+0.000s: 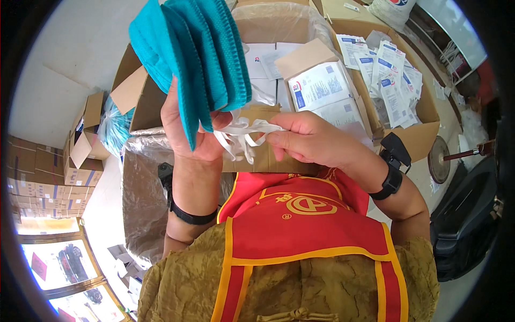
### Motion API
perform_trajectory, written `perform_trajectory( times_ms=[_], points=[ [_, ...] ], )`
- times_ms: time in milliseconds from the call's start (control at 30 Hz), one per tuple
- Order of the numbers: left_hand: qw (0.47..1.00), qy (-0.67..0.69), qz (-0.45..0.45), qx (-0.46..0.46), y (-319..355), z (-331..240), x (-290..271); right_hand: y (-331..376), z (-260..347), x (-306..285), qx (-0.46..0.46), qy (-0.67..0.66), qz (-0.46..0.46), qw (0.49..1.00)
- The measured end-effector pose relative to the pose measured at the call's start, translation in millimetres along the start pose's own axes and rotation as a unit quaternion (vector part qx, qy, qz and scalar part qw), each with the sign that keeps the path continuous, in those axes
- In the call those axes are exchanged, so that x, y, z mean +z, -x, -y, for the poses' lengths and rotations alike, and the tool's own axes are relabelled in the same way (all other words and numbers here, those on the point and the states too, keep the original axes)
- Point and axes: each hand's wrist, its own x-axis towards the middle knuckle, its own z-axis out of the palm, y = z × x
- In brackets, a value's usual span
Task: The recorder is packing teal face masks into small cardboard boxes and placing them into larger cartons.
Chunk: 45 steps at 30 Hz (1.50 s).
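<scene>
Several teal folded face masks [198,59] are stacked in my left hand [188,126], held up at the upper left with the fingers closed round their lower end. White elastic ear loops [244,137] hang bunched from the masks. My right hand [311,138] pinches the ends of these loops between thumb and fingers, drawing them out to the right. Just beyond my right hand, a small open carton [308,59] holds white printed packets [321,86].
A large lined carton [279,21] stands in front of me; another carton [418,140] at the right holds loose white pouches [391,80]. Stacked cartons [43,172] and a bag of teal items [113,126] are at the left. A black seat [464,214] stands at the right.
</scene>
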Motion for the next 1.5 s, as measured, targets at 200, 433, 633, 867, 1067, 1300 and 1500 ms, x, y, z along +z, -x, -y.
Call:
perform_trajectory(
  times_ms=[200,433,633,867,1067,1300,1500],
  points=[
    [0.988,-0.120,-0.083,0.058,-1.4,11.5,10.5,-0.1,-5.4,0.6,0.032,-0.104,0.069,0.992],
    [0.989,-0.078,-0.106,0.060,-4.8,18.2,8.7,-4.8,-13.3,9.5,0.022,-0.149,0.074,0.986],
    [0.984,-0.088,-0.131,0.077,-5.6,22.1,15.7,-7.5,-16.1,14.2,0.034,-0.156,0.098,0.982],
    [0.996,-0.076,0.014,0.051,-8.4,-46.1,-25.3,21.8,-17.9,-10.8,-0.005,0.080,0.066,0.995],
    [0.902,-0.417,-0.061,-0.090,32.4,-29.7,-7.5,35.6,14.3,-39.0,-0.120,0.327,0.071,0.935],
    [0.463,-0.788,0.339,-0.223,32.4,-20.3,46.7,62.1,55.7,-23.5,0.007,0.478,0.135,0.868],
    [0.386,-0.857,0.322,-0.114,43.6,-49.3,51.8,109.4,66.6,-15.0,-0.020,0.410,0.112,0.905]
  ],
)
